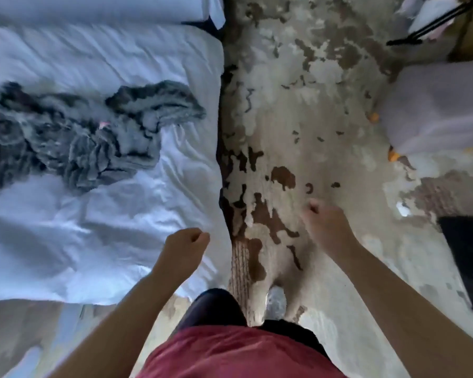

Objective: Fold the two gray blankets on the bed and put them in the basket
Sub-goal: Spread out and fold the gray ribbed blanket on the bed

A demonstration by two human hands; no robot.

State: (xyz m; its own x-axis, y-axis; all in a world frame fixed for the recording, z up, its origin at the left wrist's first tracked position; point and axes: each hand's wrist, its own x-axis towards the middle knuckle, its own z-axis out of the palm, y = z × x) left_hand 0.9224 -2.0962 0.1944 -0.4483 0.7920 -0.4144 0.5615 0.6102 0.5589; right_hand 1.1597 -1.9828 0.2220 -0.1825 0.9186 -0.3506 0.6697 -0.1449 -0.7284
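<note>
A crumpled gray blanket (74, 135) lies in a heap on the white bed (99, 227), toward its left and middle; whether it is one blanket or two I cannot tell. My left hand (185, 245) hovers over the bed's near right corner, fingers curled closed with nothing in them. My right hand (327, 222) hangs over the patterned rug, also closed in a loose fist and empty. Both hands are well short of the blanket. No basket is clearly visible.
A beige and brown patterned rug (298, 118) covers the floor right of the bed. A pale lilac object (437, 110) stands at the right edge. A black item (467, 252) lies at lower right. Pillows (93, 9) sit at the bed's far end.
</note>
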